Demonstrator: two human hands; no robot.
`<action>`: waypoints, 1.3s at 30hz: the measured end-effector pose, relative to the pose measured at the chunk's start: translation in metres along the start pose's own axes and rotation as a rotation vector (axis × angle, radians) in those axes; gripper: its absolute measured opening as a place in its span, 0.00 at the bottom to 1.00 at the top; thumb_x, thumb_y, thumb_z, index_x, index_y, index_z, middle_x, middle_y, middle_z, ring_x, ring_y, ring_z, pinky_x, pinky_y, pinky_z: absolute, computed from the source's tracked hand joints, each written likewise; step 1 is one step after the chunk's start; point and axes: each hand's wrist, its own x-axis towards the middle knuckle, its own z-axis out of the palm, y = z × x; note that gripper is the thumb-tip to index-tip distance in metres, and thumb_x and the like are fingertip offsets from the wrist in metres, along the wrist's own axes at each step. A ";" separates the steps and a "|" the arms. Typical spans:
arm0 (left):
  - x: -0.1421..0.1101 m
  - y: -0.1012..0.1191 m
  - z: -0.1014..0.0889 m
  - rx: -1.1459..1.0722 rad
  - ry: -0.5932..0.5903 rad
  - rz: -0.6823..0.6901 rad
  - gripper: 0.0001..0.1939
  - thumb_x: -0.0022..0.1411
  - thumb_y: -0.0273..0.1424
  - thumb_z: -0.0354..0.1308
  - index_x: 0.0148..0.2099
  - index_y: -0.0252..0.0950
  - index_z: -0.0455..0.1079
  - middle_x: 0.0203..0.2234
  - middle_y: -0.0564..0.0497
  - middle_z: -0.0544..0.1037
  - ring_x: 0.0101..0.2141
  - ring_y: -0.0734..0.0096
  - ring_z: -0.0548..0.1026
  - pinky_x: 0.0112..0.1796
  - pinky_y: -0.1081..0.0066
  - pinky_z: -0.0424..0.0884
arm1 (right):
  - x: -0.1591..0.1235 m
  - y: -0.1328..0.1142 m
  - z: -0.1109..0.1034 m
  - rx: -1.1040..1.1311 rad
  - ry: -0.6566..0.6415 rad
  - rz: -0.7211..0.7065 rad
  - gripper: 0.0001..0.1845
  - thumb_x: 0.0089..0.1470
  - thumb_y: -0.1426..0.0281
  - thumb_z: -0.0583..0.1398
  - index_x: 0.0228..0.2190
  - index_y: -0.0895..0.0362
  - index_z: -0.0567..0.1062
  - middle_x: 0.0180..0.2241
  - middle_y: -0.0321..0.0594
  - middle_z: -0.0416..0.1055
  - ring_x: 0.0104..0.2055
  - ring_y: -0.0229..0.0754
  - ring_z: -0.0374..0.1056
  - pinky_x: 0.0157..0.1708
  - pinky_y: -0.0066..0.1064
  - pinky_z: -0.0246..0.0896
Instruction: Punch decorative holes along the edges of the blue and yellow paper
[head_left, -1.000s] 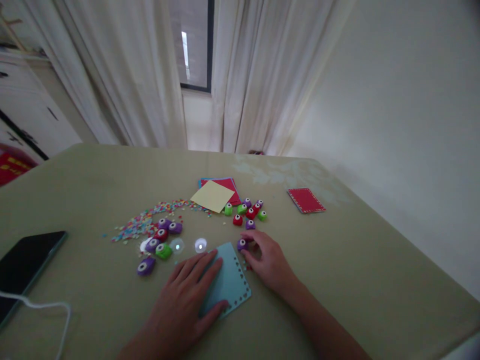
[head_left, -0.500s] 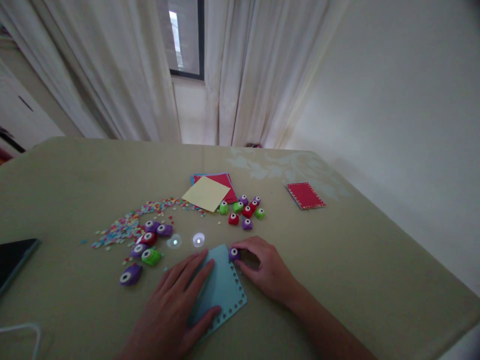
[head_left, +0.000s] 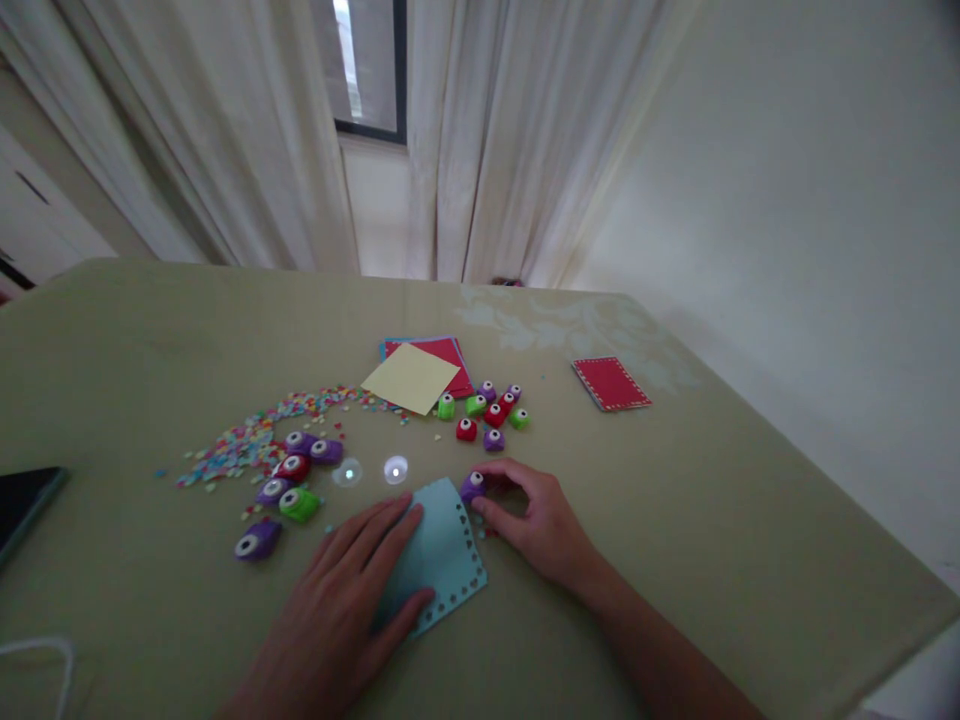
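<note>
My left hand lies flat with its fingers stretched over a light blue sheet of paper, pressing it to the table. A row of small cut-out holes runs along the sheet's right and lower edges. Between thumb and forefinger, my right hand pinches a small purple craft punch with an eye on it. The punch is at the sheet's right edge, near the top corner; I cannot tell whether paper sits in its slot. Tiny paper bits lie below it.
More eye-marked punches sit behind my right hand, others to the left. Beyond are coloured confetti, two round clear discs, a yellow sheet over red ones, and a red punched card. A dark tablet lies far left.
My right hand brought the purple punch leftward to the blue sheet's edge, then it shifted slightly up toward the corner. My left hand stays on the sheet. The view has turned a little.
</note>
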 end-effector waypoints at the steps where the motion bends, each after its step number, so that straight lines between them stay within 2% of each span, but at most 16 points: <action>1: 0.000 0.000 0.000 -0.008 0.000 -0.005 0.33 0.76 0.46 0.61 0.77 0.47 0.60 0.69 0.46 0.74 0.63 0.51 0.75 0.61 0.54 0.76 | 0.000 0.000 0.000 0.000 0.006 0.003 0.16 0.60 0.69 0.70 0.50 0.54 0.84 0.45 0.43 0.86 0.46 0.48 0.83 0.51 0.40 0.80; 11: 0.000 0.002 0.000 -0.023 -0.012 -0.027 0.34 0.76 0.46 0.60 0.78 0.47 0.58 0.69 0.46 0.73 0.64 0.51 0.74 0.62 0.53 0.75 | 0.001 0.003 0.000 -0.022 0.023 -0.011 0.15 0.58 0.69 0.71 0.48 0.55 0.83 0.44 0.43 0.86 0.44 0.47 0.83 0.50 0.39 0.80; 22: 0.001 0.001 -0.001 0.004 -0.001 -0.003 0.32 0.77 0.46 0.59 0.77 0.46 0.60 0.68 0.46 0.74 0.63 0.51 0.75 0.60 0.53 0.76 | 0.001 0.003 0.000 -0.031 -0.008 -0.032 0.15 0.57 0.70 0.72 0.47 0.55 0.84 0.44 0.42 0.86 0.44 0.47 0.83 0.50 0.38 0.79; 29: 0.001 0.002 -0.002 0.020 -0.012 0.024 0.33 0.75 0.47 0.61 0.77 0.46 0.62 0.70 0.46 0.72 0.65 0.49 0.73 0.62 0.52 0.73 | 0.000 0.002 0.002 -0.042 -0.052 -0.052 0.16 0.60 0.69 0.72 0.50 0.53 0.84 0.47 0.43 0.86 0.47 0.48 0.82 0.53 0.39 0.77; 34: 0.001 0.002 -0.004 0.072 -0.046 0.083 0.35 0.75 0.46 0.61 0.78 0.50 0.59 0.73 0.50 0.68 0.67 0.49 0.70 0.66 0.48 0.64 | 0.001 0.001 -0.001 -0.100 -0.081 -0.114 0.15 0.62 0.71 0.71 0.50 0.52 0.85 0.49 0.42 0.86 0.50 0.49 0.82 0.56 0.40 0.74; 39: 0.000 0.002 -0.004 0.096 -0.069 0.095 0.35 0.77 0.47 0.58 0.79 0.49 0.58 0.75 0.51 0.65 0.67 0.51 0.70 0.65 0.51 0.63 | 0.002 -0.002 -0.007 -0.090 -0.152 -0.164 0.14 0.65 0.72 0.69 0.52 0.51 0.85 0.51 0.42 0.86 0.53 0.48 0.81 0.58 0.40 0.73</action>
